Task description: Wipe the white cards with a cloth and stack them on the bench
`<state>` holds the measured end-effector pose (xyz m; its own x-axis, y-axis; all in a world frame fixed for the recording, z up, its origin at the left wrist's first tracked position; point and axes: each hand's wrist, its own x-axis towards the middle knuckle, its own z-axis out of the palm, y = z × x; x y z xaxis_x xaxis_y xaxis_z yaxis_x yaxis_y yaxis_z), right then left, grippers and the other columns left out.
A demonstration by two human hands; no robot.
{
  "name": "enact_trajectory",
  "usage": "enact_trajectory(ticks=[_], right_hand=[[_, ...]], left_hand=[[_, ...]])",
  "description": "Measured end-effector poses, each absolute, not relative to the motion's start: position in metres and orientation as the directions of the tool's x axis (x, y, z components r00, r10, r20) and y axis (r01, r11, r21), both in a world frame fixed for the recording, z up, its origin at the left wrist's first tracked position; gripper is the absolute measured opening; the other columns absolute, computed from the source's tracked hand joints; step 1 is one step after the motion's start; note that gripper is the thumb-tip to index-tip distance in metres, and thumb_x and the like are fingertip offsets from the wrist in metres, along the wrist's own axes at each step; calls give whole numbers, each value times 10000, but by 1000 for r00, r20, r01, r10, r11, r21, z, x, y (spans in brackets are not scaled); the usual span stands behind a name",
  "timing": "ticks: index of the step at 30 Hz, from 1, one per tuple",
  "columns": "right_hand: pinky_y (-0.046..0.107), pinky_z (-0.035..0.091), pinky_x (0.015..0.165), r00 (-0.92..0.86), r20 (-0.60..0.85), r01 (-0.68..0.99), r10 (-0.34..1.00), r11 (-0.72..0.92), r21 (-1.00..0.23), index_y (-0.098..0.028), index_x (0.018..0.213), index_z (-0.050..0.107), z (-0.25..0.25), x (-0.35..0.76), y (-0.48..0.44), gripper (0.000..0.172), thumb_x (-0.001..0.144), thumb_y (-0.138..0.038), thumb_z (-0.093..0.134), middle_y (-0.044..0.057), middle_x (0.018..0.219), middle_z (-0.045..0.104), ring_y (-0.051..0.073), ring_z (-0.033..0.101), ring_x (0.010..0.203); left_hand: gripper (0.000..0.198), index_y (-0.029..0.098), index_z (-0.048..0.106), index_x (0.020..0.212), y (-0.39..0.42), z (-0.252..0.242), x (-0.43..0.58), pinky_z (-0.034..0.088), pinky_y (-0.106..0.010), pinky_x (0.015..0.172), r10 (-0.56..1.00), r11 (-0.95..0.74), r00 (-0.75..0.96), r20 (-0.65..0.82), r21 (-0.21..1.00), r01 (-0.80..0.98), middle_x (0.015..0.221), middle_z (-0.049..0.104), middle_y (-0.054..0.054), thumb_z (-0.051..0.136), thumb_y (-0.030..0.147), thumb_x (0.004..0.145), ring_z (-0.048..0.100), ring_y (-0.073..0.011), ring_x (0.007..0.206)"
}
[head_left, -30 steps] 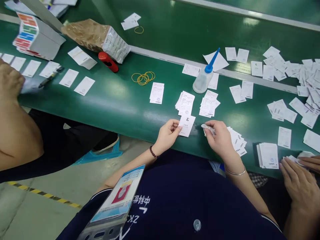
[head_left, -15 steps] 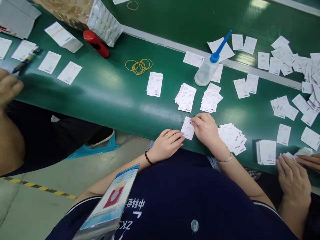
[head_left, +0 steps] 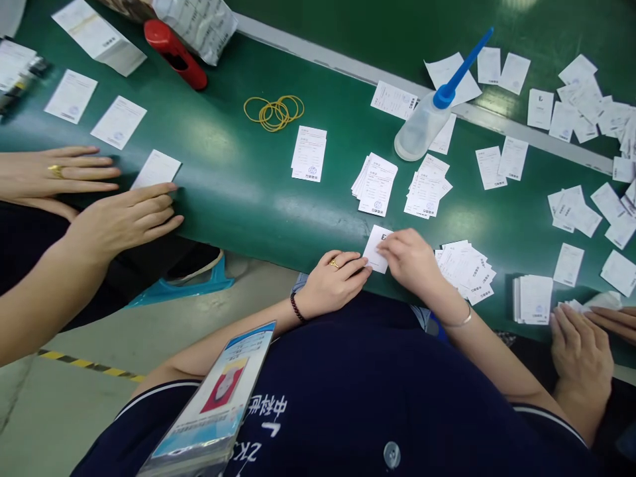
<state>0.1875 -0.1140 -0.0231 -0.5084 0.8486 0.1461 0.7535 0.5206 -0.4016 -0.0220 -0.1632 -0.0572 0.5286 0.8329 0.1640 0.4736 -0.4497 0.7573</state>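
White card (head_left: 376, 248) lying between the hands, long axis running far-near; right hand (head_left: 410, 262) resting fingertips on it, grip unclear; left hand (head_left: 335, 278) staying loosely curled, empty, just beside its left edge.

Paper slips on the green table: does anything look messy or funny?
Yes, the white paper slips at the far right lie in a jumbled heap, crooked and overlapping, while slips on the left lie apart.

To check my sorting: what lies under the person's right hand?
A white printed slip lies under the right hand, on the green bench. Its covered part, and anything beneath it, cannot be seen.
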Motion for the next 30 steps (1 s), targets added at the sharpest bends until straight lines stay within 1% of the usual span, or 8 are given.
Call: enact_trajectory(ticks=[5,10,14,17,21,26,28,30], right_hand=[[410,494,824,-476,189,782,859,511,-357,-193,886,704,-27,187,-115,253,936,-150,459,96,878,656,225,548,809],[380,502,792,-559,146,709,816,562,-425,-204,913,693,-24,188,-131,215,932,-159,484,88,889,649,219,551,825],[376,487,763,-470,182,784,864,503,-363,-192,877,688,-26,176,-110,236,945,-182,463,96,854,633,228,526,805],[377,480,775,-479,229,782,847,530,-327,-183,876,686,-28,166,-107,252,945,-163,443,100,834,620,225,505,781],[364,486,787,-570,181,703,802,589,-399,-193,894,679,-27,166,-114,239,935,-137,451,89,863,628,214,524,812],[402,477,782,-437,208,798,875,483,-359,-188,893,674,-31,170,-98,241,953,-199,442,104,859,615,240,522,829],[405,475,789,-476,226,779,850,526,-341,-192,884,669,-29,168,-101,245,955,-192,435,98,834,612,239,525,817],[399,477,809,-571,245,704,784,621,-345,-196,886,664,-26,167,-112,229,951,-173,445,85,811,619,230,536,806]], left_hand=[[271,310,689,1102,-165,-60,-19,413,-499,1003,866,-403,469,174,797,449,1074,703,-91,586,227,866,579,-299,1192],[281,306,680,1116,-166,-63,-18,406,-508,1006,861,-408,481,164,787,462,1073,703,-88,575,235,865,569,-303,1206],[280,304,682,1105,-165,-60,-19,392,-512,1010,864,-385,480,155,816,430,1061,703,-88,589,226,853,570,-308,1199],[272,286,675,1113,-164,-57,-18,400,-507,988,848,-432,503,165,765,477,1064,705,-101,549,226,879,574,-312,1196],[265,268,678,1103,-165,-56,-16,422,-504,968,844,-452,510,167,734,507,1052,704,-113,528,230,888,585,-315,1182],[266,285,677,1095,-164,-58,-16,414,-525,1015,865,-386,481,143,802,456,1060,695,-93,544,218,875,570,-300,1200],[269,277,668,1101,-166,-56,-15,423,-508,1009,857,-422,490,158,761,493,1049,697,-91,520,212,887,571,-286,1197],[257,257,669,1075,-169,-53,-14,445,-462,968,829,-514,515,217,656,553,1002,703,-87,487,205,900,585,-267,1169]])
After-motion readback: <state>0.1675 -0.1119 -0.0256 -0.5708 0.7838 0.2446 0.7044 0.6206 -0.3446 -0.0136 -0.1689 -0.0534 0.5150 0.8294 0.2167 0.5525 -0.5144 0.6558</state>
